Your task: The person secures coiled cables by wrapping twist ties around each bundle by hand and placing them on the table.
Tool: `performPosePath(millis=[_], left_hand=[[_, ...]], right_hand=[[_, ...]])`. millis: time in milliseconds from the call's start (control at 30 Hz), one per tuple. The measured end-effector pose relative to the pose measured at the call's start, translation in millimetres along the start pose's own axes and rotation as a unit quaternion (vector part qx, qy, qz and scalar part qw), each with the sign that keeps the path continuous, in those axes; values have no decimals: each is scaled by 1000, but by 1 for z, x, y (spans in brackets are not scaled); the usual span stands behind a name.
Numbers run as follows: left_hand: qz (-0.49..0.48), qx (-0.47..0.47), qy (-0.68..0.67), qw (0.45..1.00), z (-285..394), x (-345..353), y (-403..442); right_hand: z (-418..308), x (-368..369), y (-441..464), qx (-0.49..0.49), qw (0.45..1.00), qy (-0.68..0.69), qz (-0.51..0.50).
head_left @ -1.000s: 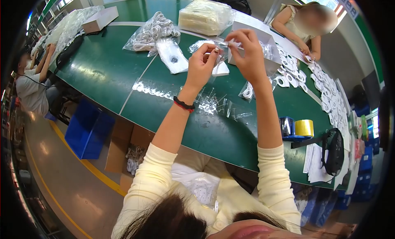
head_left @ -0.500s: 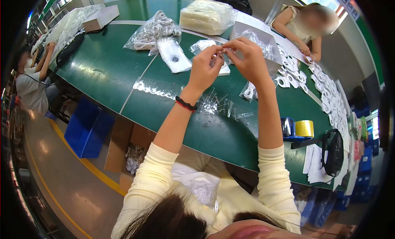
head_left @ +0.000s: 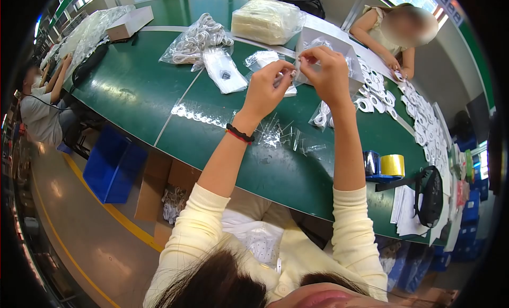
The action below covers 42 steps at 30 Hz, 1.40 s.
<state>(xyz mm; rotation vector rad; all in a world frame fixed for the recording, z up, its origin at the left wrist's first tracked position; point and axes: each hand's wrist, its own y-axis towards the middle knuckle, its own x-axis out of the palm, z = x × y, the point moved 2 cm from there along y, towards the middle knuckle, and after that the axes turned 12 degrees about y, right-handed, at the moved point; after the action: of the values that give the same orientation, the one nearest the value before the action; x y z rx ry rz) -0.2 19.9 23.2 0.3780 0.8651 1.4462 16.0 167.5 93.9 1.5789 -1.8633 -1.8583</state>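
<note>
My left hand [head_left: 269, 88] is closed in a pinch over the green table [head_left: 212, 133], on something too small to make out. Close to its right, my right hand [head_left: 327, 74] is also pinched, with a bit of clear plastic near its fingertips. Behind the hands lie clear plastic bags [head_left: 260, 58] and an open white box [head_left: 347, 85] with clear packets. Nearer my body, thin metal pins [head_left: 271, 135] are scattered on the table. A small bag with a white cable [head_left: 321, 117] lies by my right forearm.
Bagged white cables [head_left: 199, 45], white packets [head_left: 224, 74] and a wrapped stack [head_left: 265, 21] stand behind. Tape rolls [head_left: 391, 165] and a black pouch [head_left: 430, 196] lie right. White ring-shaped parts [head_left: 421, 114] cover the right side. One person sits across, another far left.
My hands came together, then moved slightly apart again. The plastic held up between them earlier now shows only as a small bit near my right fingertips.
</note>
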Motion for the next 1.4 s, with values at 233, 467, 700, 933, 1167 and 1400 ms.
performPosePath(millis=[233, 467, 700, 933, 1167, 1400], left_hand=[[58, -47, -6, 997, -4, -5, 1], [203, -113, -16, 973, -26, -30, 6], [259, -124, -61, 956, -41, -41, 7], [262, -148, -61, 952, -44, -47, 7], [264, -144, -96, 949, -44, -46, 8], [126, -131, -124, 976, -37, -20, 7]], right_hand=[[26, -10, -5, 90, 984, -1, 157], [43, -8, -9, 209, 972, 89, 50], [-31, 83, -38, 45, 933, 179, -310], [-36, 94, -50, 73, 921, 142, -357], [-1, 66, -31, 120, 933, 151, -304], [4, 31, -6, 224, 923, 300, -85]])
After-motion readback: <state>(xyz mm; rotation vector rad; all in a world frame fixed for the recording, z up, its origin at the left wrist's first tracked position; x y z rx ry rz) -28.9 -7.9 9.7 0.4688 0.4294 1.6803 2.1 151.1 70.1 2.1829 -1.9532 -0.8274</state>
